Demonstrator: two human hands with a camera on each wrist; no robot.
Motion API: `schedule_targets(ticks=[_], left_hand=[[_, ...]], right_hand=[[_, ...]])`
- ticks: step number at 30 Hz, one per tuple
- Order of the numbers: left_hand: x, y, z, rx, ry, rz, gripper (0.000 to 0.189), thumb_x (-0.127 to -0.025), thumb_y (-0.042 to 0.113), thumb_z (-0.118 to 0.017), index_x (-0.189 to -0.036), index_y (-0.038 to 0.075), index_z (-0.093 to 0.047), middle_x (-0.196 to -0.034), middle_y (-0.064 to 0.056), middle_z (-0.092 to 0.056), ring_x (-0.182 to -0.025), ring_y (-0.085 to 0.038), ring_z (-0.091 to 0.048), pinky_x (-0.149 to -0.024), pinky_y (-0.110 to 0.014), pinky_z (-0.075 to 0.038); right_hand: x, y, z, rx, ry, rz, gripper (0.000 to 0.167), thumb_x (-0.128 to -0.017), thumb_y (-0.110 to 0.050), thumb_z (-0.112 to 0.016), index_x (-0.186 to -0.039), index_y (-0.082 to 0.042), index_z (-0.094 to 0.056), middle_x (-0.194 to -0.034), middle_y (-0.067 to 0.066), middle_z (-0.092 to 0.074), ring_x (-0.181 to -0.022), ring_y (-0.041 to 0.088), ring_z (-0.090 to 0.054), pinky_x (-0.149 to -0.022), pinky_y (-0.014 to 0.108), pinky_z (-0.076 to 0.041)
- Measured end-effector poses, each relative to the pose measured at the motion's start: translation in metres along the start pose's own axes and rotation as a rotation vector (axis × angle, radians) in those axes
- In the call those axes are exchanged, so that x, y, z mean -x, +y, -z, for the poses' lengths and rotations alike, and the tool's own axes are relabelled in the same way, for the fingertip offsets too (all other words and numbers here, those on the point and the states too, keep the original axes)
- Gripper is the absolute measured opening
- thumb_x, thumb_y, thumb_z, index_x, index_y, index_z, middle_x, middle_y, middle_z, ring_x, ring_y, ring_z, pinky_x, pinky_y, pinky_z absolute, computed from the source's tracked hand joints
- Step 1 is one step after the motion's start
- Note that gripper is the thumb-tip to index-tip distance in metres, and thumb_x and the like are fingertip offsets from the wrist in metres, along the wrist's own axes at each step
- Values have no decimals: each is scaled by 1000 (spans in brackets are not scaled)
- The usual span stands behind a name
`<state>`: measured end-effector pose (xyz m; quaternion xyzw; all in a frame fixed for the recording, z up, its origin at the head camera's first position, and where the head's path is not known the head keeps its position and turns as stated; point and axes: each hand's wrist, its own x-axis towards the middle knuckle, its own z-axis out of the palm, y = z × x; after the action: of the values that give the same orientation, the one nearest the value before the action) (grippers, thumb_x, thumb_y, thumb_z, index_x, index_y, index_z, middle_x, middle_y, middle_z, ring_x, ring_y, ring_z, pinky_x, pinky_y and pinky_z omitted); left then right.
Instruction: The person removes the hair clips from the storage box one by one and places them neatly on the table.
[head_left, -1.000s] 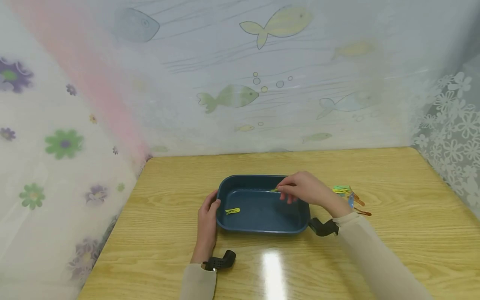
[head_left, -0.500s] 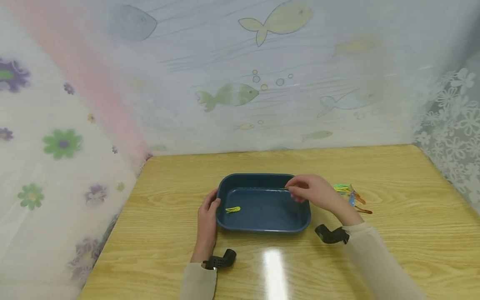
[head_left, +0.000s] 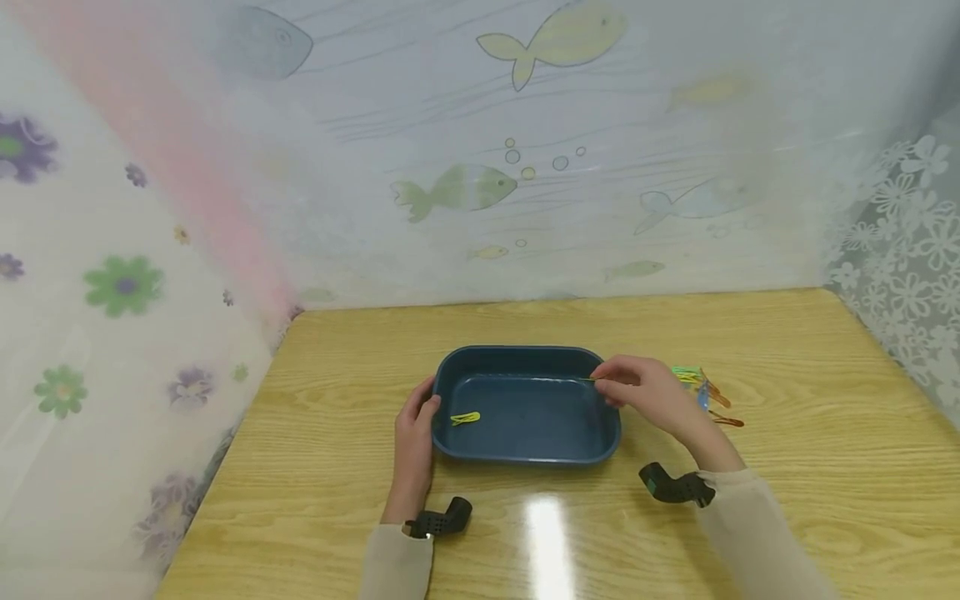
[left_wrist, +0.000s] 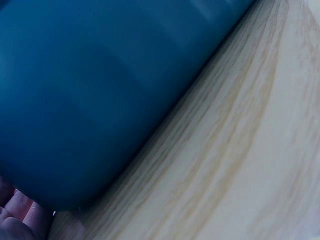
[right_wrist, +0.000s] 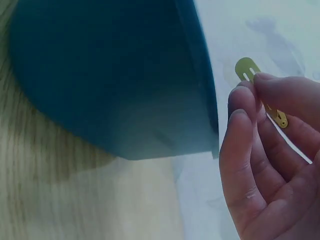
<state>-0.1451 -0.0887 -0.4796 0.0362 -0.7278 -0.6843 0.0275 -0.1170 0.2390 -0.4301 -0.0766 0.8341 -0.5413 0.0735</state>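
Observation:
A dark blue plastic basin (head_left: 525, 421) rests on the table. My left hand (head_left: 415, 429) grips its left end, thumb at the rim and fingers along the outer wall; in the left wrist view, part of the fingers (left_wrist: 22, 215) shows by the basin's corner. Over the basin's right end, my right hand (head_left: 648, 393) pinches a yellow-green snap hair clip (right_wrist: 246, 69) between thumb and fingertips. On the basin floor near the left lies another yellow hair clip (head_left: 465, 418). To the right, partly behind my right hand, are green and yellow clips (head_left: 686, 373), a blue clip (head_left: 703, 395) and brown clips (head_left: 726, 420).
The wood-grain table (head_left: 337, 367) carries the basin and the loose clips. Behind it hangs a sheet printed with fish (head_left: 472, 192). A flowered sheet (head_left: 123, 287) borders the left side, and a white floral lace panel (head_left: 907, 250) the right.
My right hand has moved right with the pinched hair clip, from over the basin's inside to its right end. My left hand stays on the basin, and the clip inside lies where it was.

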Motion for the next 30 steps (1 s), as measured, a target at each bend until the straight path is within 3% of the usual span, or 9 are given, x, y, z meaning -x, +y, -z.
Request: schedule_targets(ticks=[13, 21, 30], left_hand=[[0, 0, 0, -7, -15, 3, 29, -91, 24, -48, -120, 24, -54, -123, 9, -50, -116, -6, -41, -100, -31, -29], [2, 0, 0, -12, -4, -9, 29, -91, 25, -48, -119, 25, -54, -121, 9, -51, -116, -6, -41, -100, -31, -29], [0, 0, 0, -17, 10, -11, 29, -90, 23, -48, -118, 23, -55, -121, 8, -52, -116, -7, -42, -100, -31, -30]], right_hand=[[15, 19, 0, -71, 90, -50, 38, -83, -40, -59, -106, -9, -60, -81, 10, -61, -73, 29, -56, -71, 45, -46], [19, 26, -1, -116, 112, -67, 35, -84, -38, -59, -106, -10, -60, -87, 11, -62, -75, 29, -57, -69, 42, -48], [19, 32, 1, -88, 106, -68, 37, -85, -37, -57, -108, -9, -59, -89, 10, -63, -77, 27, -58, -69, 39, -48]])
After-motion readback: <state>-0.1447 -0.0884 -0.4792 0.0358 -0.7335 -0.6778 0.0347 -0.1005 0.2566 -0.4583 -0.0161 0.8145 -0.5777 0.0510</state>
